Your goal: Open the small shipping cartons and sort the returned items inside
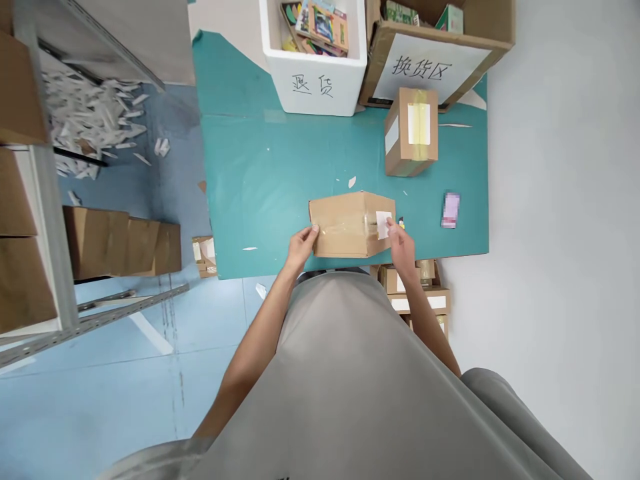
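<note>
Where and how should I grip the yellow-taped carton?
Probably grip the yellow-taped carton by its left and right walls, coming from above: its top looks narrower across than front to back, and its far end stands close to the signed cardboard box.

"Left side?"
"Wide stretch of bare tabletop [245,167]. Left hand [299,247] can slide out sideways or forward, nothing tall there."
"Ahead?"
"Good lane past the near box [343,230], just a flat paper scrap [352,182]. Then the white bin [325,85] walls off the far side, big carton [460,70] right beside it. Barely a gap between."
"Right?"
"Tighter. Upright box [411,133] stands in front of the carton, blocks forward-right. Pink item [451,210] sits beyond the right hand [401,247], low-looking. Passable strip between it and the upright box."
"Between hands?"
"Near box fills that. Torso [335,320] crowds the near edge."
</note>
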Tool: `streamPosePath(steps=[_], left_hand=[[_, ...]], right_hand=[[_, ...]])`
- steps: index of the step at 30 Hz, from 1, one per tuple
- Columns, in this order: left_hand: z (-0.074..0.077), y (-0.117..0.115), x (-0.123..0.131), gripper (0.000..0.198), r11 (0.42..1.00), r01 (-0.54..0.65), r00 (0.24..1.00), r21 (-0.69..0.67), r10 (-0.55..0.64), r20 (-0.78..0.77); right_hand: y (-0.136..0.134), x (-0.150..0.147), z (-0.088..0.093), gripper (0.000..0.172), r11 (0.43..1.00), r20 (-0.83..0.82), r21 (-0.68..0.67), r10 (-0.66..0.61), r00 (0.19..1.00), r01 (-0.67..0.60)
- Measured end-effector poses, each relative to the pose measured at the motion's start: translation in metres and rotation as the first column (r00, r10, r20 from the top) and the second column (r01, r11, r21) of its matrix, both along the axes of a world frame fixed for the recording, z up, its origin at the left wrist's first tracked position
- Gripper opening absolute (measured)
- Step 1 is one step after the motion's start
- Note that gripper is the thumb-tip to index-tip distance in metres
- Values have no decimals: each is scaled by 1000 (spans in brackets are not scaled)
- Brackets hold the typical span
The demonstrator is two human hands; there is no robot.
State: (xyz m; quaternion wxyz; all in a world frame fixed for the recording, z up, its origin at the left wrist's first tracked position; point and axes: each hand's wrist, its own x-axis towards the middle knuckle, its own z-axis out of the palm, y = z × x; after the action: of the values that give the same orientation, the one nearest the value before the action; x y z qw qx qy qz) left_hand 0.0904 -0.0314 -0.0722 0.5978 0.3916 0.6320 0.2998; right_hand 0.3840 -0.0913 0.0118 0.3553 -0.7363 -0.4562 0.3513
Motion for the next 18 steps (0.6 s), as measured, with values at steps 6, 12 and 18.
streamPosePath(steps=[6, 12, 18], left_hand=[[61, -11, -7, 76, 996, -44, 999, 81, 46, -13], [77, -18, -33, 73, 995, -71, 973, 67, 84, -215], [76, -22, -24, 72, 993, -82, 968, 90, 101, -230]], right_hand=[[7, -25, 24, 72, 1000, -149, -10, 11, 989, -13], [13, -41, -3, 75, 990, -337, -87, 76, 938, -111], [11, -35, -14, 73, 989, -351, -92, 79, 933, -118]])
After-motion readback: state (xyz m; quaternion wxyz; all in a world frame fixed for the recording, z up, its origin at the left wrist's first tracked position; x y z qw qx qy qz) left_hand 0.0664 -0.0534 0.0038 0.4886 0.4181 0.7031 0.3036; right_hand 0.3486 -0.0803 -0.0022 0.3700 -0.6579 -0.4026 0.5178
